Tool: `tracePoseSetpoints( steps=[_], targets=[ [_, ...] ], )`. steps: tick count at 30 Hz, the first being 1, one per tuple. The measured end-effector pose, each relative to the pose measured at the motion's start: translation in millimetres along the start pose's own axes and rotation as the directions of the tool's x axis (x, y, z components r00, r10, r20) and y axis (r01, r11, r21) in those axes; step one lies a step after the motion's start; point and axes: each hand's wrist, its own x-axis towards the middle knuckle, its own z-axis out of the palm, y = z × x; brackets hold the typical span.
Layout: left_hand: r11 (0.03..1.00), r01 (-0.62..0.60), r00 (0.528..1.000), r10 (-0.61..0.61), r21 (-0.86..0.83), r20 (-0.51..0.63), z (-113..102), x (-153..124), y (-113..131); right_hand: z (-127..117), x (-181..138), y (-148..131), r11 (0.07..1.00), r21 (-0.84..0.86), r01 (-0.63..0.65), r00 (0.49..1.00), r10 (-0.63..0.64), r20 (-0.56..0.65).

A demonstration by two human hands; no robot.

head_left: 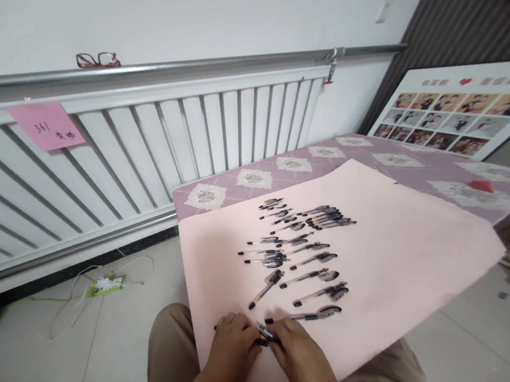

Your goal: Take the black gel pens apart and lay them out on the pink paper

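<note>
Both my hands meet at the near edge of a large pink paper sheet (402, 248) that covers a low table. My left hand (234, 342) and my right hand (293, 345) are closed, pinching a black pen (266, 334) between them. Several more black pens (304, 252) and loose caps lie scattered in rows on the sheet just beyond my fingers. One pen (316, 314) lies right beside my right hand. A tidy bundle of pens (328, 217) lies farther back.
A purple patterned cloth (416, 165) covers the table under the sheet. A white radiator (141, 148) with a pink note (45, 126) and red glasses (98, 60) stands behind. A photo board (456, 112) leans at right. A power strip (105, 284) lies on the floor at left.
</note>
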Motion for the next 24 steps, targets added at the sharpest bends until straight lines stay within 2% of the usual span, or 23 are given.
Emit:
tracePoseSetpoints(
  steps=[5,7,9,10,11,13,15,16,17,18,19,22,24],
  targets=[
    [1.000,0.001,1.000,-0.001,-0.011,-0.027,3.0,0.7,1.0,4.6,1.5,2.7,0.997,0.079,0.003,0.999,0.000,-0.039],
    [1.000,-0.002,1.000,0.002,-0.019,-0.028,3.2,0.6,0.7,5.0,3.8,4.8,0.983,0.186,0.009,0.997,0.006,-0.079],
    [0.999,-0.001,0.999,0.000,-0.032,-0.034,3.6,0.5,0.1,2.6,5.3,8.3,0.925,0.379,-0.019,0.989,0.072,-0.127],
    [0.999,0.002,0.999,-0.003,-0.040,-0.039,3.8,0.4,-0.2,0.1,5.0,10.7,0.859,0.510,-0.051,0.985,0.129,-0.119],
    [0.999,0.004,0.999,-0.006,-0.051,-0.044,3.9,0.4,-0.6,-3.3,3.8,13.5,0.752,0.653,-0.091,0.979,0.188,-0.079],
    [0.997,0.004,0.999,-0.008,-0.080,-0.053,4.0,0.4,-1.1,-11.9,-1.4,19.4,0.426,0.888,-0.173,0.964,0.257,0.065],
    [0.994,-0.001,0.999,-0.005,-0.113,-0.054,3.5,0.4,-1.3,-20.7,-8.6,24.2,0.083,0.976,-0.202,0.958,0.225,0.179],
    [0.992,-0.005,0.999,-0.002,-0.128,-0.054,3.0,0.4,-1.1,-24.2,-11.9,25.7,-0.031,0.981,-0.193,0.960,0.200,0.195],
    [0.990,-0.009,0.998,0.001,-0.141,-0.056,2.4,0.5,-0.9,-26.5,-14.2,26.4,-0.094,0.980,-0.176,0.964,0.184,0.190],
    [0.989,-0.011,0.998,0.002,-0.150,-0.057,1.8,0.7,-0.7,-27.4,-15.4,26.4,-0.103,0.980,-0.170,0.967,0.174,0.186],
    [0.988,-0.011,0.998,0.002,-0.157,-0.059,1.3,0.9,-0.6,-26.9,-15.2,25.8,-0.052,0.983,-0.175,0.966,0.185,0.182],
    [0.985,-0.006,0.998,-0.004,-0.170,-0.060,0.5,1.8,-0.7,-19.3,-9.2,22.2,0.228,0.946,-0.229,0.941,0.301,0.155],
    [0.985,0.004,0.998,-0.015,-0.174,-0.062,0.6,2.4,-1.1,-12.7,-4.8,19.8,0.383,0.895,-0.229,0.935,0.343,0.092]
  ],
)
